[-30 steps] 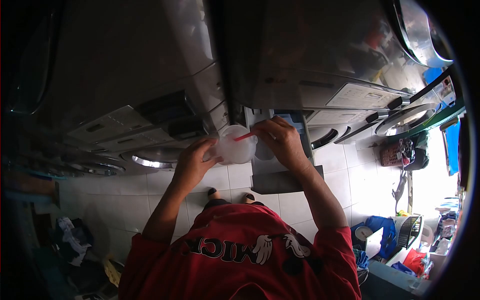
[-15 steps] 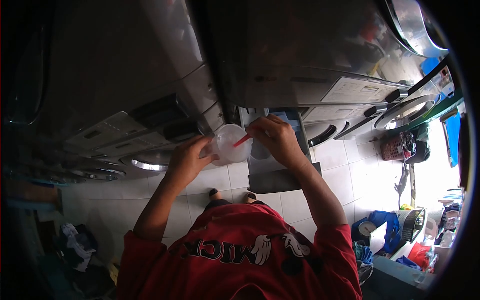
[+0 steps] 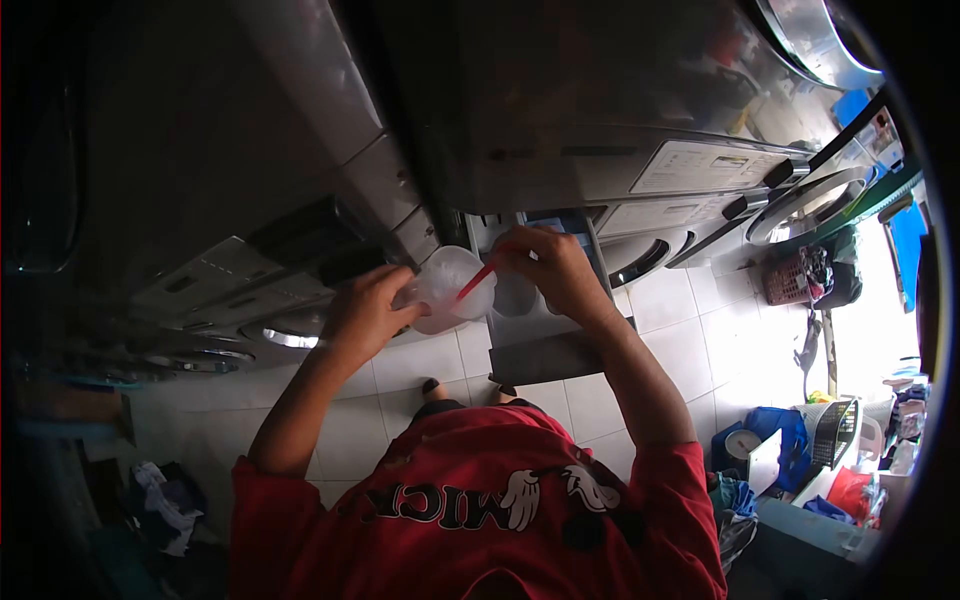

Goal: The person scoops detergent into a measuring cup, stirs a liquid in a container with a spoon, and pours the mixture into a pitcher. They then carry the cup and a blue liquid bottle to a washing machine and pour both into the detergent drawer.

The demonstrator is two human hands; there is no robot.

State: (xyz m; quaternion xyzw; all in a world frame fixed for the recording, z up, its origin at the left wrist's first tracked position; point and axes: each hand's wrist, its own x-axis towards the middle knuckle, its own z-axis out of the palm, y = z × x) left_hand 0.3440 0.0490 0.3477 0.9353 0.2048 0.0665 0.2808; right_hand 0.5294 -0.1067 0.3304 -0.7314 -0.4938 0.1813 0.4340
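Note:
My left hand (image 3: 372, 308) is wrapped round the left side of a translucent white plastic container (image 3: 440, 275), which looks like a cup or tub. The container tilts a little toward me and has some pale content I cannot make out. Between its fingers my right hand (image 3: 550, 268) pinches a thin red stick (image 3: 474, 283), perhaps a spoon handle, whose lower end reaches into the container. Just right of the container, below my right hand, an open detergent drawer (image 3: 550, 362) with a dark front sticks out. My right hand partly hides its compartments.
Washing machines with control panels (image 3: 700, 185) and round doors (image 3: 640, 258) line both sides. White floor tiles (image 3: 660, 300) lie below. At right stand a laundry basket (image 3: 785, 280), blue bags (image 3: 785, 435) and a blue bin (image 3: 800, 520). Clothes (image 3: 165, 505) are heaped at lower left.
The container and my left hand have shifted slightly left, and the container is a bit more tilted. The red stick now stands more steeply, its lower end slightly farther left.

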